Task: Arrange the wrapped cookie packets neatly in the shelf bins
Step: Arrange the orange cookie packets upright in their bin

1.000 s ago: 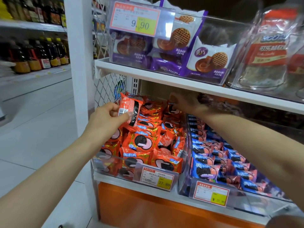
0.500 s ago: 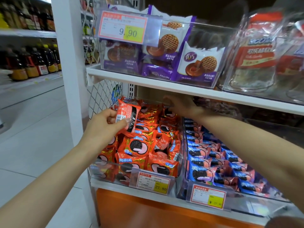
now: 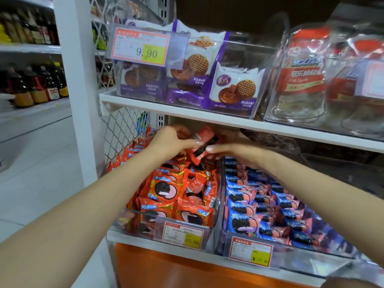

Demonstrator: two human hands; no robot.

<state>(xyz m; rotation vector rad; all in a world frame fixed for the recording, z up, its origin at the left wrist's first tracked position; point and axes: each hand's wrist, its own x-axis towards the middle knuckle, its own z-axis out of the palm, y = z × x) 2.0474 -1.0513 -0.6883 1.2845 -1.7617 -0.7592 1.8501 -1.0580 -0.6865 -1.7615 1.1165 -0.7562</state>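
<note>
Head view.

Checked against half a second ago:
- Found the left hand point(image 3: 172, 140) shifted from 9 o'clock of the red pile to 12 o'clock, just under the white metal upper shelf point(image 3: 187, 112).
- Found the right hand point(image 3: 234, 151) drawn out of the dark back corner to meet it there.
- Noted the red foil-wrapped cookie packet point(image 3: 204, 140), before in the left hand alone, now tilted between both hands above the rear of the clear plastic bin of red packets point(image 3: 133, 223).
- Logged the left hand as curled round the packet's upper end.
- Logged the right hand as pinching the lower end, thumb on top, fingers beneath and partly hidden.

Surface and room:
- Just right of that bin, at 4 o'clock: a clear plastic bin of blue-wrapped packets point(image 3: 223, 204), packed in rows.
- At 6 o'clock: an orange-bordered price tag reading 27.80 point(image 3: 182, 235), with an orange base panel point(image 3: 176, 271) below.
- On the upper shelf at 12 o'clock: purple-and-white waffle cookie packs point(image 3: 234, 88) in a clear bin tagged 9.90.
- At 2 o'clock: clear bags with red labels point(image 3: 301, 80).
- At 10 o'clock: a white upright post point(image 3: 76, 80), and beyond it dark bottles point(image 3: 37, 86) on a far shelf.
- At 8 o'clock: pale tiled floor point(image 3: 31, 173).
</note>
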